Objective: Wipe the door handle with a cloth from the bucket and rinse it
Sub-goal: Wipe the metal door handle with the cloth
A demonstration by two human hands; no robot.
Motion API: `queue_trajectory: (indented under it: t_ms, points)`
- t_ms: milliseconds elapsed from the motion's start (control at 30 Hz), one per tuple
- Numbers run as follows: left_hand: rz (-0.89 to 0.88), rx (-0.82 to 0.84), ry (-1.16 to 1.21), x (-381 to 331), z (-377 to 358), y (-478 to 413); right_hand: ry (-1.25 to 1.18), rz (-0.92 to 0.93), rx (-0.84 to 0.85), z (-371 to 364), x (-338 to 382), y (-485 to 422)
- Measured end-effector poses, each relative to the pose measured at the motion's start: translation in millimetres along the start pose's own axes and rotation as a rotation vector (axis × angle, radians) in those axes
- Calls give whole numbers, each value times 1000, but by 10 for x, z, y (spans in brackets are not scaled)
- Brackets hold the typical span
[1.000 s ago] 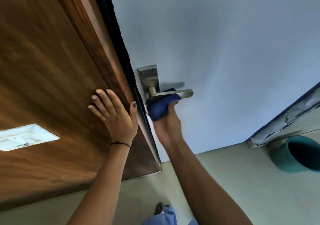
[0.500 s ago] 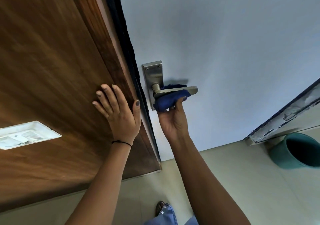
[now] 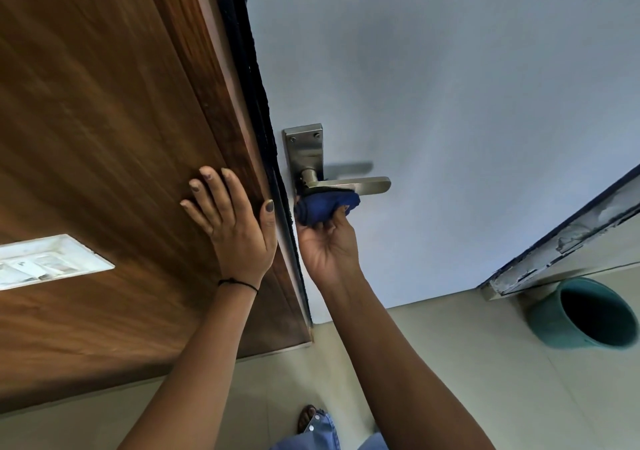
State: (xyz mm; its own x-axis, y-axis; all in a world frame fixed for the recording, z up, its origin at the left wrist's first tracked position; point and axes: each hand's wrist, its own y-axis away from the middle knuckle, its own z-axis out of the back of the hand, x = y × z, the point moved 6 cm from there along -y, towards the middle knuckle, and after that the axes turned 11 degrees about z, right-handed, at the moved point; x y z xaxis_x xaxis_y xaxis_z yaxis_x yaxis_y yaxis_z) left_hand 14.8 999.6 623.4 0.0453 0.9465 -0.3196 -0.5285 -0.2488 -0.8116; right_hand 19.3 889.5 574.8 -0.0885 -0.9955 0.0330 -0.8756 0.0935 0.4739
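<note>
A brushed-metal lever handle juts right from its backplate on the pale blue door face. My right hand is shut on a bunched dark blue cloth, which presses against the underside of the lever near its pivot. My left hand lies flat with fingers spread on the brown wooden surface, just left of the black edge strip. A teal bucket stands on the floor at the lower right; its inside is dark.
A white switch plate is set into the wood at the left. A chipped door frame runs diagonally above the bucket. Beige floor tiles lie below, with my foot and jeans at the bottom.
The cloth has slid left along the lever's underside toward the pivot, and the lever's free end now shows bare. My left hand stays flat on the wood.
</note>
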Motion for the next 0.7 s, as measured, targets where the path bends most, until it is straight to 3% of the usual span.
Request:
queue_trajectory:
  t_ms: [233, 567, 700]
  points:
    - [2, 8, -27, 0, -2, -11, -233, -163, 32, -212, -224, 112]
    - [-10, 41, -16, 21, 1, -3, -113, -241, 92, -136, -45, 385]
    - [-13, 27, -32, 15, -4, 8, -14, -127, 166, -86, 229, 436]
